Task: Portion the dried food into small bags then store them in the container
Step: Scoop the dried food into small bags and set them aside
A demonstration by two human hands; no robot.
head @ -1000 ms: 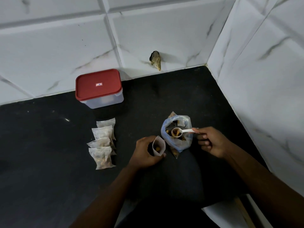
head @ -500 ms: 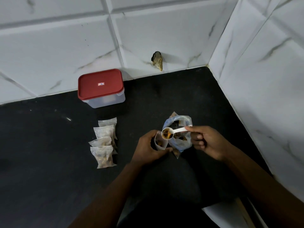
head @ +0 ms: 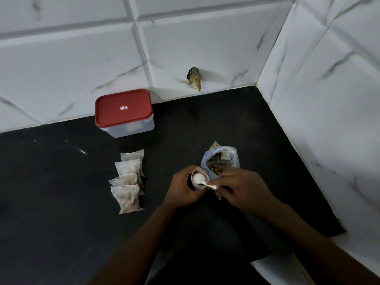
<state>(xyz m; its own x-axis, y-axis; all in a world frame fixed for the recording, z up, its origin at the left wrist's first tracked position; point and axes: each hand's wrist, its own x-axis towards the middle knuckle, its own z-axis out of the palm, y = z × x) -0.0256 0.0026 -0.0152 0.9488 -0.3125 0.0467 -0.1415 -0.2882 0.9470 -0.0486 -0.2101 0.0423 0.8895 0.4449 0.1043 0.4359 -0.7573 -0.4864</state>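
4 filled small bags (head: 128,182) lie in an overlapping row on the black counter (head: 51,192), well to the left of both hands, with brown bits showing through the clear plastic. Behind them, against the white tiled wall (head: 72,58), stands the container (head: 124,114), its red lid on and shut.

Near the middle, the left hand (head: 182,189) has its fingers curled round 1 more small bag (head: 212,186), holding it upright with the mouth open. The white spoon (head: 199,179) is tipped over in that mouth, bowl facing down so only its rounded back shows. The right hand (head: 243,188) grips the spoon's handle with bent fingers, which hide most of the handle.

Just behind both hands, the large bag (head: 223,159) stands open with its top rolled down, and dried food (head: 216,168) shows inside. What lies inside the small bag cannot be told, since the spoon covers its mouth. On the wall beyond, a dark chipped spot (head: 194,79) sits just above the counter's edge
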